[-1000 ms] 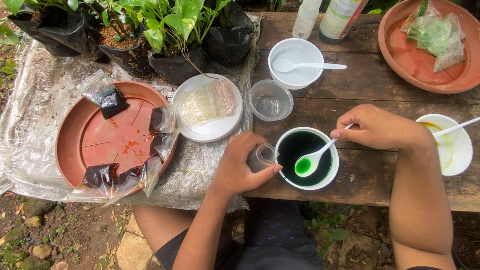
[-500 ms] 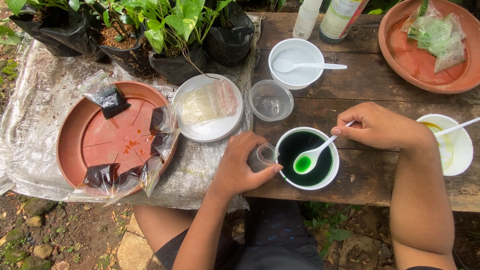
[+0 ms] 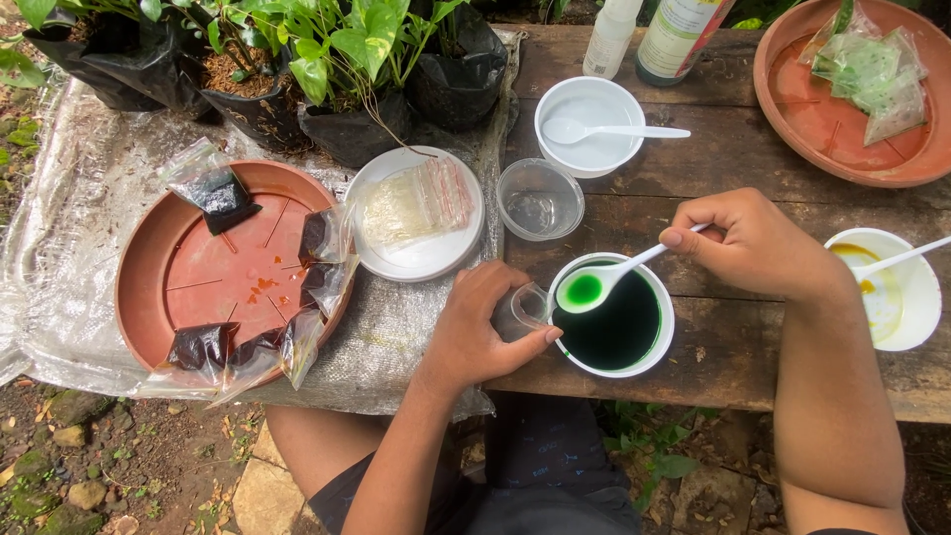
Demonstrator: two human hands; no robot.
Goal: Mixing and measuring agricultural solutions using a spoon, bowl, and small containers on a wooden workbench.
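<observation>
The landmark here is the round white bowl of dark green liquid [image 3: 614,317], which sits on the weathered wooden plank table [image 3: 733,168] close to its near edge. The right hand [image 3: 748,243] hovers just beyond and to the right of that bowl, its fingers pinched narrowly around the handle end of a white plastic spoon [image 3: 604,280]. The spoon's long axis runs on a slant from the hand down and to the left, so its scoop, filled with bright green liquid, hangs over the left part of the bowl, above the surface. The left hand [image 3: 485,332] is pressed against the bowl's left side, curled closed around a small clear plastic bag [image 3: 530,304] whose open mouth stands just beside the bowl's left rim. The loaded scoop lies immediately to the right of that mouth, near it but not touching, and points toward it; the left hand is the nearer of the two to the bag, the right one reaches it only through the spoon. Farther from the bowl, beyond it, stand an empty clear plastic cup [image 3: 540,198] and a white bowl with a white spoon [image 3: 589,124]; to the right sits a white bowl of yellow liquid [image 3: 887,287]; well to the left lies a terracotta-coloured plastic saucer [image 3: 223,272] with filled dark bags.
</observation>
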